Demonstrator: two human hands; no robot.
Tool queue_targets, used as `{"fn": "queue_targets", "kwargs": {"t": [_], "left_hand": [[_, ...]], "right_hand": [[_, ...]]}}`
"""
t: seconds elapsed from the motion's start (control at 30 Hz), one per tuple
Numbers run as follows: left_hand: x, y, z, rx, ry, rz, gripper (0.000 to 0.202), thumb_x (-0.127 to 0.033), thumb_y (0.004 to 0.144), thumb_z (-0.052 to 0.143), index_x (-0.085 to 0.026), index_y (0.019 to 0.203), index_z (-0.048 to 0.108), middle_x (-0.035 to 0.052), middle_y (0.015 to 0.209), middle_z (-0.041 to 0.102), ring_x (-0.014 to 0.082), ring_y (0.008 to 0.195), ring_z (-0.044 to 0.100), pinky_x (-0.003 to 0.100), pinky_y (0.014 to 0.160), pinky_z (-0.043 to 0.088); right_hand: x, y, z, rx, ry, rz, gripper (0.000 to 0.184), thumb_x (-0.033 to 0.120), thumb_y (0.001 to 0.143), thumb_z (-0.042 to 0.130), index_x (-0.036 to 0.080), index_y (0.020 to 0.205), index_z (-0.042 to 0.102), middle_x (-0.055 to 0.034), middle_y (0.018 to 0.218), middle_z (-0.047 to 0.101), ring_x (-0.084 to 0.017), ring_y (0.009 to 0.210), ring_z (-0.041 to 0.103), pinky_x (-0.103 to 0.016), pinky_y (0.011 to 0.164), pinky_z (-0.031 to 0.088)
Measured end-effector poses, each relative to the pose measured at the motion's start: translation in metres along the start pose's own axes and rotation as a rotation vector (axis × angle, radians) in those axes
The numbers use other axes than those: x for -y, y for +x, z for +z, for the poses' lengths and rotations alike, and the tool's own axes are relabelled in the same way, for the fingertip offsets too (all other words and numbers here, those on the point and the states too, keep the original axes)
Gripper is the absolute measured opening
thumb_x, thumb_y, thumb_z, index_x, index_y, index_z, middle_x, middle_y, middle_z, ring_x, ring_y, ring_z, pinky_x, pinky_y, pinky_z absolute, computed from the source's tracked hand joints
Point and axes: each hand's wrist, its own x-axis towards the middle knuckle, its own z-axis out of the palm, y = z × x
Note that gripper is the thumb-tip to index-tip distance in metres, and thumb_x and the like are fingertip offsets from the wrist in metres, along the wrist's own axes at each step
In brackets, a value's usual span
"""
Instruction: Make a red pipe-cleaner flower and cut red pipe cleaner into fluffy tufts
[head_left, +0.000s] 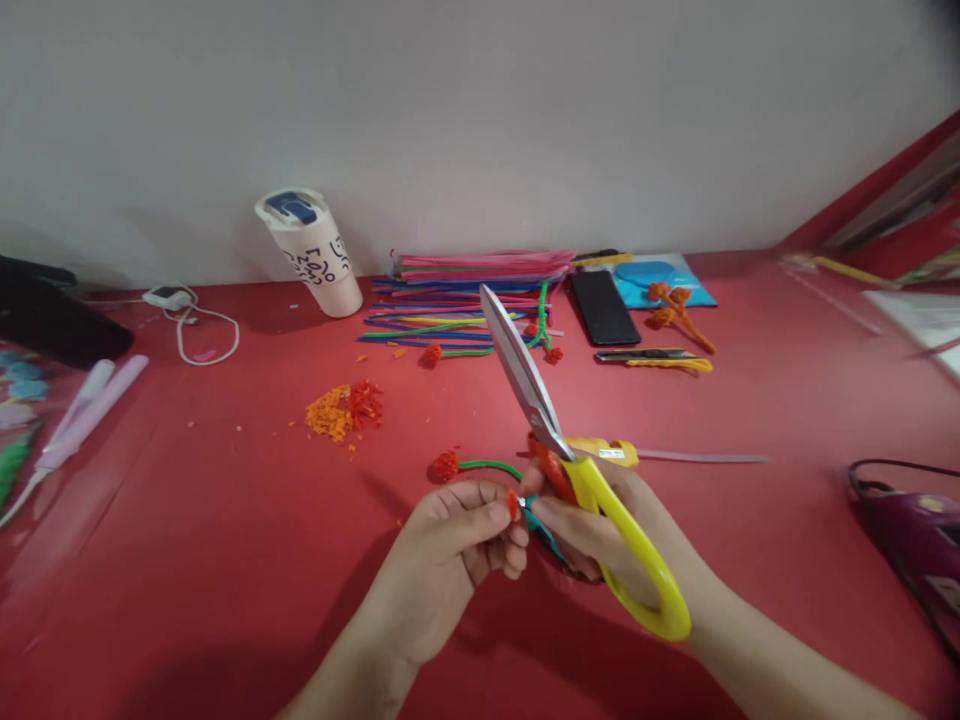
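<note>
My left hand (466,540) pinches a small red piece (513,505) between thumb and fingertips; it looks like a bit of pipe cleaner. Meeting it is the metal tip of a small teal-handled tool (541,525), whose kind I cannot make out. My right hand (600,530) grips that tool and also carries large yellow-handled scissors (559,440), blades pointing up and away. Just beyond the hands lies a red pompom flower (445,465) on a green stem. A yellow glue gun-like object (604,452) with a pale stick lies behind my right hand, partly hidden.
Orange and red clippings (341,412) are heaped left of centre. Bundled pipe cleaners (465,295) lie along the wall, beside a white tumbler (315,255). A phone (604,308), a craft knife (652,358) and an orange flower (679,310) sit at back right.
</note>
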Motion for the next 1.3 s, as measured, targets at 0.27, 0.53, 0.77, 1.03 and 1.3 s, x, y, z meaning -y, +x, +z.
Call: {"fn": "queue_targets", "kwargs": {"t": [0.27,0.53,0.77,1.03,1.3], "left_hand": [[0.003,0.001,0.000,-0.048,0.157,0.034,0.007,-0.016,0.070,0.063,-0.013,0.065,0.064,0.0000,0.058,0.059,0.0066,0.051,0.053,0.017,0.053,0.043],[0.002,0.001,0.004,-0.272,0.436,0.224,0.005,-0.013,0.061,0.068,-0.013,0.062,0.064,-0.0012,0.060,0.061,0.0083,0.054,0.054,0.020,0.056,0.047],[-0.001,0.001,-0.002,-0.346,0.225,0.429,0.005,-0.014,0.065,0.067,-0.016,0.064,0.062,-0.0029,0.058,0.061,0.0067,0.053,0.055,0.016,0.055,0.045],[-0.001,0.001,-0.004,-0.293,0.200,0.510,0.007,-0.011,0.068,0.063,-0.017,0.064,0.065,-0.0032,0.062,0.061,0.0057,0.057,0.054,0.015,0.058,0.044],[-0.001,0.000,-0.002,-0.278,0.206,0.494,0.006,-0.013,0.069,0.064,-0.016,0.064,0.066,-0.0022,0.061,0.061,0.0066,0.057,0.054,0.017,0.058,0.044]], "right_hand": [[-0.001,0.008,0.005,0.097,0.109,0.050,0.015,0.031,0.073,0.052,0.019,0.067,0.045,0.0095,0.042,0.046,-0.003,0.028,0.032,-0.015,0.029,0.026],[0.005,0.010,0.004,0.047,-0.074,-0.046,0.016,0.027,0.073,0.054,0.019,0.065,0.044,0.0104,0.046,0.035,-0.003,0.037,0.032,-0.017,0.037,0.027],[-0.016,-0.015,-0.018,-0.114,-0.665,-0.279,0.025,0.038,0.070,0.058,0.022,0.068,0.040,0.0063,0.053,0.042,-0.009,0.045,0.036,-0.021,0.042,0.029],[-0.052,-0.043,-0.021,-0.064,-1.100,-0.445,0.021,0.035,0.080,0.048,0.018,0.092,0.043,-0.0029,0.061,0.061,-0.018,0.049,0.057,-0.026,0.045,0.040],[-0.057,-0.045,-0.022,-0.062,-1.130,-0.422,0.013,0.029,0.081,0.042,0.019,0.089,0.042,-0.0024,0.059,0.061,-0.018,0.047,0.058,-0.026,0.044,0.040]]}}
